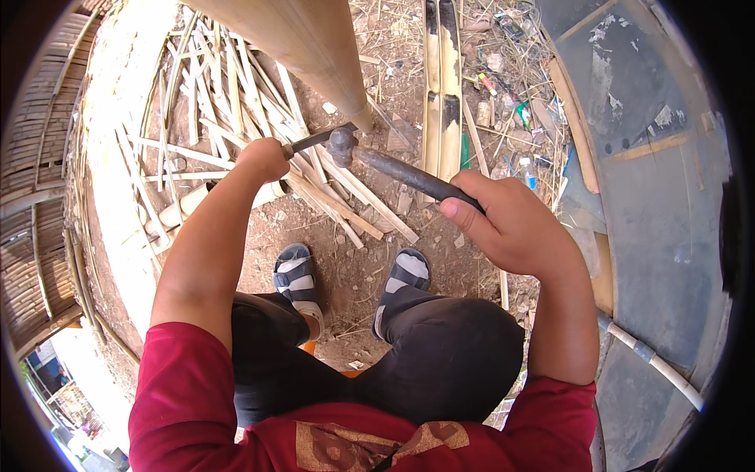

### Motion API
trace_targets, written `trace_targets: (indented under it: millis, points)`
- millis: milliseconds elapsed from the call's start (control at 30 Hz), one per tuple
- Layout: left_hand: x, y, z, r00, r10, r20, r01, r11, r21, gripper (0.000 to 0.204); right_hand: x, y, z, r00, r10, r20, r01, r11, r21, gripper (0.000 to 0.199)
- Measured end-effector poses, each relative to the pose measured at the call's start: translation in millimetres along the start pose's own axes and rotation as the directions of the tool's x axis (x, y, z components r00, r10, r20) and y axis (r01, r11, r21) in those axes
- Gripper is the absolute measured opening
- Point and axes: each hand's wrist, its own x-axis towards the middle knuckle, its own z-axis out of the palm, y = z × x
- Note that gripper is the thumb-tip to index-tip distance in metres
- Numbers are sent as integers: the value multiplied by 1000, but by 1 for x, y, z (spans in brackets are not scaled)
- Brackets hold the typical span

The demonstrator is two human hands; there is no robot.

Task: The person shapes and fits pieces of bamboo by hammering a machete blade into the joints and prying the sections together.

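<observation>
My left hand (266, 160) is closed around the handle of a dark-bladed knife (314, 140). The blade reaches to the near end of a thick bamboo pole (303, 51), which enters from the top of the view. My right hand (507, 220) grips a hammer (409, 178) by its dark, rod-like handle. The rounded hammer head lies over the blade, close to the bamboo's end; whether they touch, I cannot tell. Both arms extend forward above the ground, in front of my knees.
Cut bamboo strips (228, 86) lie heaped at the far left and under the knife. A split bamboo length (432, 134) lies beyond the hammer. Litter and a small bottle (527, 173) are scattered at right, beside a large grey panel (661, 236). A woven bamboo wall (35, 149) stands left.
</observation>
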Motion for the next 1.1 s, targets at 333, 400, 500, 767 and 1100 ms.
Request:
trace_targets:
  millis: [333,400,500,767,1100]
  points:
    - [-7,2,-4,1000,-15,-9,15,999,-38,31,9,-2,1,997,-27,-78,26,1000,-18,31]
    - [-4,0,-3,1000,-12,-3,12,999,-35,32,12,-6,1,997,1,-76,-1,1000,-4,37]
    - [-3,-1,-3,1000,-14,-4,14,1000,-26,32,18,-10,2,996,6,-86,-5,1000,10,41]
    - [-6,2,-4,999,-9,-46,9,1000,-12,30,57,-20,1,994,55,-98,-53,998,28,43]
    - [-14,10,-14,995,-2,-102,3,1000,5,30,60,22,7,945,230,-231,-221,973,65,46]
